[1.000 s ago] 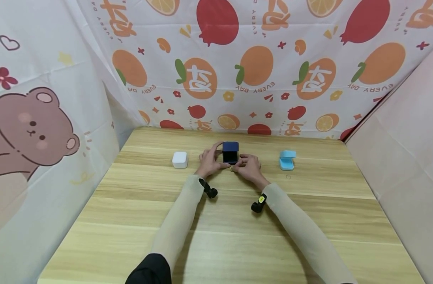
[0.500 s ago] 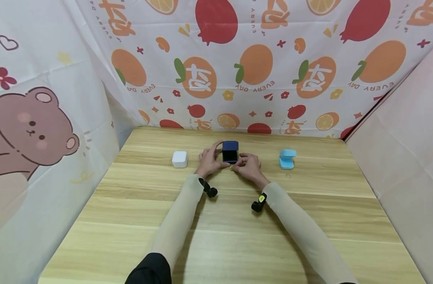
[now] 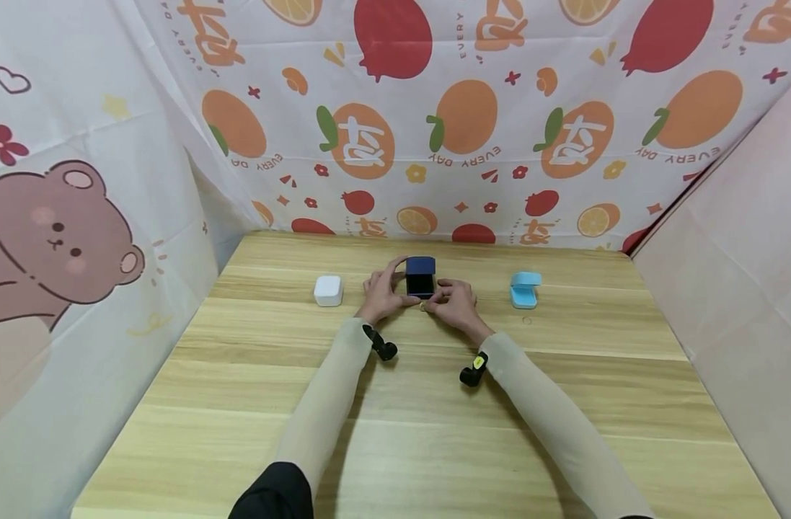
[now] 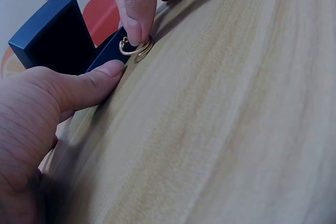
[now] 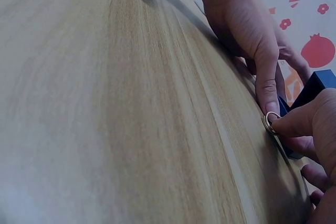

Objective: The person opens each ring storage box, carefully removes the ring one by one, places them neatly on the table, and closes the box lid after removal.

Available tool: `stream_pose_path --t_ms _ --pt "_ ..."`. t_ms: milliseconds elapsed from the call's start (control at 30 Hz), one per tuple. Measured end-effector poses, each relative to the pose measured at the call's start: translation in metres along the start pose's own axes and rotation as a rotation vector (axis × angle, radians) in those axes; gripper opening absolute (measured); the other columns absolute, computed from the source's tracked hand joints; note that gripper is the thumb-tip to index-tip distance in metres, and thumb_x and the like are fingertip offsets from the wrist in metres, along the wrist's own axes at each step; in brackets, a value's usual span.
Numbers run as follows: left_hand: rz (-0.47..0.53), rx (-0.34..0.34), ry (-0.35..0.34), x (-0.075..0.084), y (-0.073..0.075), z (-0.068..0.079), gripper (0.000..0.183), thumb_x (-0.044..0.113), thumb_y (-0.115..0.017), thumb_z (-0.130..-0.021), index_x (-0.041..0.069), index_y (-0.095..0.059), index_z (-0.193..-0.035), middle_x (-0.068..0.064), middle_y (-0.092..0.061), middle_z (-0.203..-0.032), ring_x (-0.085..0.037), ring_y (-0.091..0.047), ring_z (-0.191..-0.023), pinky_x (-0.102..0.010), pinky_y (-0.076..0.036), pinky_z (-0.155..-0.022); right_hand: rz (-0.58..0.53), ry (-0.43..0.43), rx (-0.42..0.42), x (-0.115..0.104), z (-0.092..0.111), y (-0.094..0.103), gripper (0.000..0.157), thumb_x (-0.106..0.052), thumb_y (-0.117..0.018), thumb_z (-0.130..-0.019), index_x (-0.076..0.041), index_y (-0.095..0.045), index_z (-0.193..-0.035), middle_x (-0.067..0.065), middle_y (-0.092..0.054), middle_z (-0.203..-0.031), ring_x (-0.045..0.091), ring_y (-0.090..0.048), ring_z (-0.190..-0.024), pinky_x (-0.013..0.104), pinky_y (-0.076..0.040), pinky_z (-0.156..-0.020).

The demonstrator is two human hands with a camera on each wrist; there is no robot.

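Observation:
A dark blue ring box (image 3: 421,266) stands with its lid up near the table's far side. My left hand (image 3: 381,297) grips it from the left, the thumb along its front edge. In front of the box, my right hand (image 3: 456,305) pinches a gold ring (image 4: 137,52) between thumb and finger. The left wrist view has this ring just outside the box's front edge, close to the left thumb. The right wrist view has the right fingers hiding part of the ring and much of the box.
To the left stands a white rounded box (image 3: 329,291), its lid down. On the right a light blue ring box (image 3: 525,290) stands with its lid up, and a thin ring (image 3: 527,321) lies in front of it. A printed cloth (image 3: 401,158) hangs behind the table.

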State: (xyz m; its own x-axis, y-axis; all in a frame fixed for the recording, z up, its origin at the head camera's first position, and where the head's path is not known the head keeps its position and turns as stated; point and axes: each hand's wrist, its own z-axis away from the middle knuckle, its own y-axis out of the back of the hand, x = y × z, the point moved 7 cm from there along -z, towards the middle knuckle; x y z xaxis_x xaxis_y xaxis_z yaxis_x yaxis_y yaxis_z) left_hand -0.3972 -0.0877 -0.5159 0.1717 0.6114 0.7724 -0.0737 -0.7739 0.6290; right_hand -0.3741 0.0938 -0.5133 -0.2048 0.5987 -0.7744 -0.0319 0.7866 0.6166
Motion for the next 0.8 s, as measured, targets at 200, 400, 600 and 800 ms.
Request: stream_pose_path --t_ms 200,400,600,800 --pt "-0.006 0.000 -0.001 -0.0013 -0.0008 0.0002 0.099 0.027 -0.090 -0.078 0.030 -0.032 -0.158 -0.007 -0.061 -0.146 -0.032 -0.040 -0.125 -0.049 -0.016 -0.101 0.011 0.015 -0.006 0.0001 -0.0002 -0.0007 0.014 -0.021 -0.084 -0.080 -0.009 -0.079 -0.074 0.013 -0.064 -0.140 0.041 -0.042 -0.140 0.064 -0.020 -0.112" --pt "-0.013 -0.001 -0.004 -0.0012 -0.0002 -0.0005 0.097 0.028 -0.089 -0.078 0.029 -0.033 -0.158 -0.008 -0.061 -0.146 -0.033 -0.040 -0.127 -0.050 -0.017 -0.102 0.012 0.009 -0.020 0.0014 0.0004 -0.0011 0.014 -0.021 -0.084 -0.081 -0.009 -0.079 -0.076 0.012 -0.063 -0.142 0.041 -0.040 -0.142 0.064 -0.018 -0.113" --pt "-0.001 -0.006 -0.001 -0.0018 -0.0005 -0.0001 0.098 0.028 -0.089 -0.078 0.029 -0.032 -0.158 -0.008 -0.061 -0.146 -0.033 -0.039 -0.127 -0.050 -0.016 -0.103 0.012 0.007 -0.029 0.0028 -0.0001 -0.0030 0.011 -0.019 -0.082 -0.082 -0.010 -0.079 -0.077 0.012 -0.062 -0.144 0.040 -0.038 -0.143 0.065 -0.016 -0.115" --pt "-0.035 -0.003 0.003 -0.0027 -0.0008 -0.0008 0.098 0.031 -0.089 -0.078 0.033 -0.031 -0.158 -0.005 -0.061 -0.147 -0.031 -0.040 -0.128 -0.048 -0.019 -0.101 0.000 0.010 -0.041 0.0025 0.0003 -0.0033 0.011 -0.019 -0.080 -0.083 -0.009 -0.078 -0.077 0.014 -0.060 -0.145 0.040 -0.035 -0.144 0.063 -0.012 -0.117"
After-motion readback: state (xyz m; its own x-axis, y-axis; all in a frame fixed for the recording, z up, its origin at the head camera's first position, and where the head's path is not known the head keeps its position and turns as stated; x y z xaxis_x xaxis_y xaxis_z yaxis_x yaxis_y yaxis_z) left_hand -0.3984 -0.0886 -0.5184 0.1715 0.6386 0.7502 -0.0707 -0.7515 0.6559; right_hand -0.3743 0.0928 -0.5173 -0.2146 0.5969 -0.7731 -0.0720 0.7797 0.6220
